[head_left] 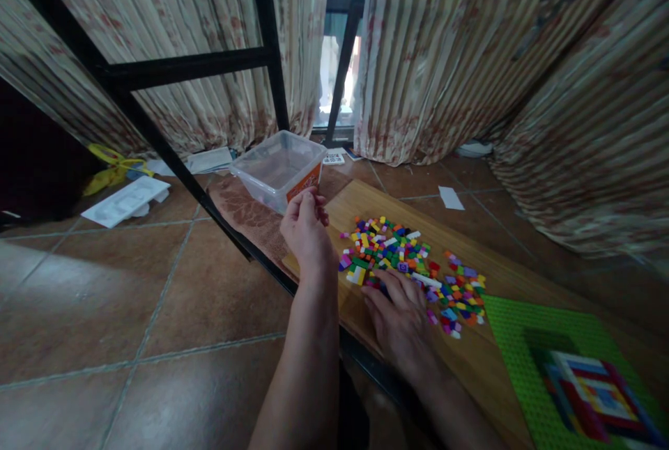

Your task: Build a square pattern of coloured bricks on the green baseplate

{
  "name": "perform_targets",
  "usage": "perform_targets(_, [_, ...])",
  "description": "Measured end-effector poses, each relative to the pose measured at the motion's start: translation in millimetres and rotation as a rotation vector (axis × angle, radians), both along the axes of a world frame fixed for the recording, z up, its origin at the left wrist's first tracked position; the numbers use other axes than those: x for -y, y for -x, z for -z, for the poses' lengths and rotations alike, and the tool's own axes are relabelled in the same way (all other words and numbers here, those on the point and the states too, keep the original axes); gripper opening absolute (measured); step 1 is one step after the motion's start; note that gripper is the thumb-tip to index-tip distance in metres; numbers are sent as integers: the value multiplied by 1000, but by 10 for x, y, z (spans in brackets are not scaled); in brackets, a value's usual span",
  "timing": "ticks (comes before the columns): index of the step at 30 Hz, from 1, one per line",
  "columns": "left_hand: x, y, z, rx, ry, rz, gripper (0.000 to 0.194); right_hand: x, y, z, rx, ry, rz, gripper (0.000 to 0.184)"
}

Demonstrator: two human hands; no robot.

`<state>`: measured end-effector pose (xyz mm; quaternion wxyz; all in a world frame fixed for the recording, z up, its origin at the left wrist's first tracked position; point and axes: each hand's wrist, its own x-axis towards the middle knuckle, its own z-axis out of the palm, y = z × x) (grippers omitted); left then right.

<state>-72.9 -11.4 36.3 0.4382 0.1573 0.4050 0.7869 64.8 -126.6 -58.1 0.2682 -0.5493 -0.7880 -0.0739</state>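
My left hand (306, 230) is raised over the near edge of a clear plastic box (278, 168), its fingers pinched together; what they hold is too small to make out. My right hand (400, 314) lies flat, fingers stretched out, on a wooden board (491, 359), its fingertips touching the edge of a pile of several small coloured bricks (408, 262). The bricks are red, yellow, green, blue, purple and white. To the right lies a green baseplate (509, 324) with a flat multicoloured brick pattern (596, 394) built on it.
A black metal frame (182, 67) crosses the view above and to the left. Striped curtains (444, 67) hang behind. The tiled floor (130, 311) holds a white tray (128, 200), a yellow item (112, 166) and papers (450, 198).
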Motion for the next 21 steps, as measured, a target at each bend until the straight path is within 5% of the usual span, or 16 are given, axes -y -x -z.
perform_targets(11, [-5, -7, 25, -24, 22, 20, 11, -18, -561, -148, -10, -37, 144, 20])
perform_targets(15, [0, -3, 24, -20, 9, 23, 11, -236, -411, -244, -114, -36, 226, 21])
perform_targets(21, [-9, 11, 19, -37, 16, 34, 16, -798, 54, -398, -174, 243, 352, 29])
